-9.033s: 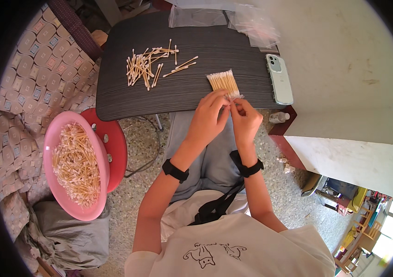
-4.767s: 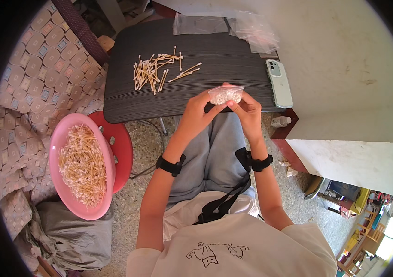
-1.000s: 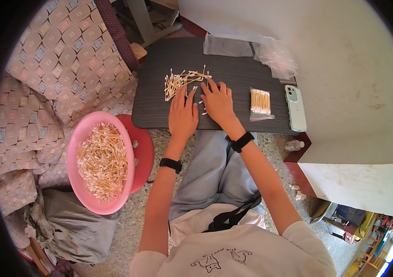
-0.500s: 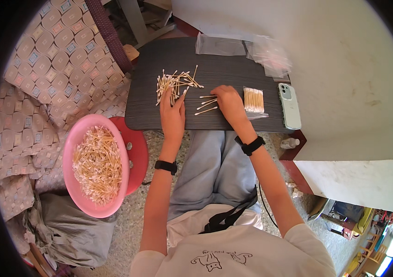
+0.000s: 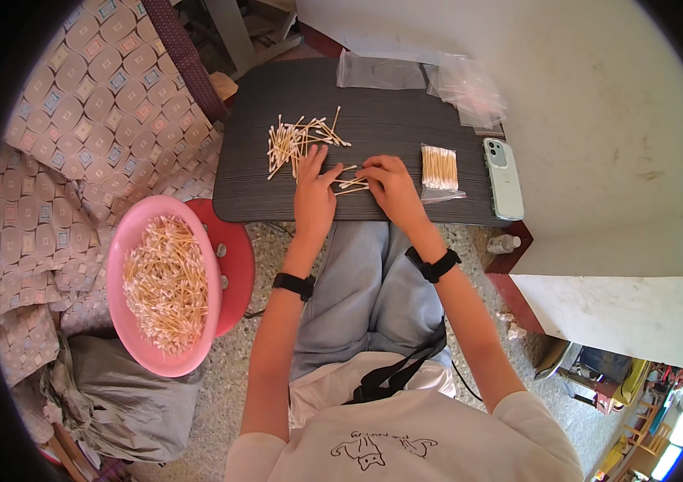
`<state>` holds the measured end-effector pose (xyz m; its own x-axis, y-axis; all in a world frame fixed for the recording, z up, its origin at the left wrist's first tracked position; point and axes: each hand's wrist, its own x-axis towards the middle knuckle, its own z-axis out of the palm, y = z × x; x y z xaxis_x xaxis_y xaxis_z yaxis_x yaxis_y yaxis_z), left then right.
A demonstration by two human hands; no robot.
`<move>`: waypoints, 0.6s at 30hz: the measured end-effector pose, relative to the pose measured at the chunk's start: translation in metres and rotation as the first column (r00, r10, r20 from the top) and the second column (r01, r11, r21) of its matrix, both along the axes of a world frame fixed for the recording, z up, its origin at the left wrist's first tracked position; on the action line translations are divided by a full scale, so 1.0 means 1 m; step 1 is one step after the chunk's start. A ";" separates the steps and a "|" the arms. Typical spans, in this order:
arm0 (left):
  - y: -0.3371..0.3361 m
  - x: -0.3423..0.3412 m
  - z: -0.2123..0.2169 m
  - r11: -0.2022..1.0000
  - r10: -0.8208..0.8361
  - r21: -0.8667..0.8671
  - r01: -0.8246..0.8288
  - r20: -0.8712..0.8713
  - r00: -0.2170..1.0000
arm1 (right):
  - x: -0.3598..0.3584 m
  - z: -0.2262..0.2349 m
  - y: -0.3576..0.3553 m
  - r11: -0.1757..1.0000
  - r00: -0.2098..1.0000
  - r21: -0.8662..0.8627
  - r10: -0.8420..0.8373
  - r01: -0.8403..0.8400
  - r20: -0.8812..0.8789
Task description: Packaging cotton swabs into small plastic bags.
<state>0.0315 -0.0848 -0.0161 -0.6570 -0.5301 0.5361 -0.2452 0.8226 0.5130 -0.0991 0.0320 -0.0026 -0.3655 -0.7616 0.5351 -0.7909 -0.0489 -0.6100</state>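
A loose pile of cotton swabs (image 5: 287,146) with wooden sticks and white tips lies on the left part of the dark table. My left hand (image 5: 315,193) rests just in front of the pile, thumb and fingers apart. A few separate swabs (image 5: 349,183) lie between my two hands, their left tips close to my left thumb. My right hand (image 5: 394,193) has its fingers drawn together over the right ends of these swabs; the fingertips are partly hidden. To its right lies a clear bag (image 5: 439,169) packed with swabs in a neat row.
A pink basin (image 5: 120,321) full of swabs stands on a red stool (image 5: 238,265) at the left. Clear plastic bags (image 5: 470,92) lie along the far edge of the black table (image 5: 253,201). A pale phone (image 5: 503,181) lies at its right edge, beside the wall.
My left hand has moved right, away from the pile and toward the separate swabs. My right hand has shifted slightly nearer, and the swabs by it lie closer together.
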 end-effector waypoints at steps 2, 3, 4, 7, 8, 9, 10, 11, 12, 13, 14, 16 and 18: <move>0.001 -0.002 0.000 0.998 -0.056 0.030 0.056 0.009 0.998 | 0.000 -0.002 0.002 1.000 1.000 -0.007 0.001 -0.001 -0.001; -0.002 0.000 0.000 0.994 -0.098 0.050 0.098 -0.003 0.995 | 0.002 -0.002 0.002 1.000 1.000 -0.017 0.006 -0.006 0.001; -0.004 0.001 -0.001 0.988 -0.139 0.070 0.140 -0.016 0.990 | 0.004 -0.001 0.003 1.000 1.000 -0.017 0.006 -0.006 0.002; -0.007 0.003 0.000 0.947 -0.236 0.212 0.243 -0.057 0.970 | 0.015 0.004 0.001 0.997 0.997 -0.038 -0.067 0.068 0.034; -0.004 0.005 -0.001 0.947 -0.234 0.212 0.240 -0.054 0.971 | 0.021 0.006 -0.002 0.996 0.997 -0.062 -0.072 0.069 -0.041; 0.004 0.004 0.000 0.969 -0.211 0.131 0.210 -0.008 0.978 | 0.022 0.005 -0.001 0.994 0.989 -0.085 -0.085 0.075 -0.118; 0.009 0.003 0.001 0.982 -0.183 0.047 0.181 0.037 0.982 | 0.022 0.003 0.001 0.993 0.989 -0.083 -0.089 0.079 -0.118; 0.011 0.004 0.003 0.981 -0.187 0.049 0.185 0.037 0.982 | 0.021 0.001 0.002 0.995 0.991 -0.071 -0.082 0.075 -0.105; 0.012 0.007 0.003 0.982 -0.188 0.033 0.186 0.050 0.981 | 0.023 0.000 0.003 0.996 0.993 -0.060 -0.072 0.067 -0.090; 0.012 0.009 0.004 0.982 -0.189 0.018 0.188 0.062 0.980 | 0.021 -0.001 0.004 0.996 0.993 -0.059 -0.073 0.068 -0.089; 0.011 0.010 0.004 0.982 -0.191 0.019 0.190 0.064 0.980 | 0.016 0.000 0.006 0.998 0.997 -0.036 -0.060 0.058 -0.054; 0.008 0.012 0.005 0.976 -0.213 0.049 0.212 0.022 0.977 | 0.011 0.002 0.006 0.999 0.999 -0.014 -0.044 0.043 -0.017; 0.008 0.011 0.004 0.976 -0.214 0.050 0.213 0.017 0.977 | 0.008 0.003 0.006 0.999 0.999 0.027 -0.044 0.044 -0.007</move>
<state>0.0427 -0.0768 -0.0120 -0.7693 -0.4005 0.4978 -0.0782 0.8323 0.5488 -0.0911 0.0378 0.0007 -0.3959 -0.7592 0.5167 -0.7957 0.0027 -0.6057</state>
